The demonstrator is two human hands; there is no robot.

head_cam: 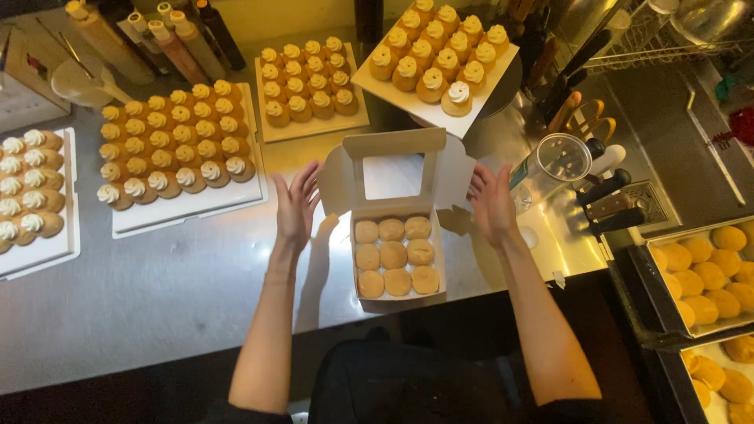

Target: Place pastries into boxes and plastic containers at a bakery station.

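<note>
Nine plain buns are sitting in the white window box (397, 251) between my hands, and I'm holding my left hand (297, 206) and right hand (493, 206) open-fingered, empty, flanking its raised lid equally near.

left tray of cream-topped pastries (35, 196) cut by frame edge; right-hand bun trays (707, 275) cropped; bottle tops (141, 23) cut off
</note>
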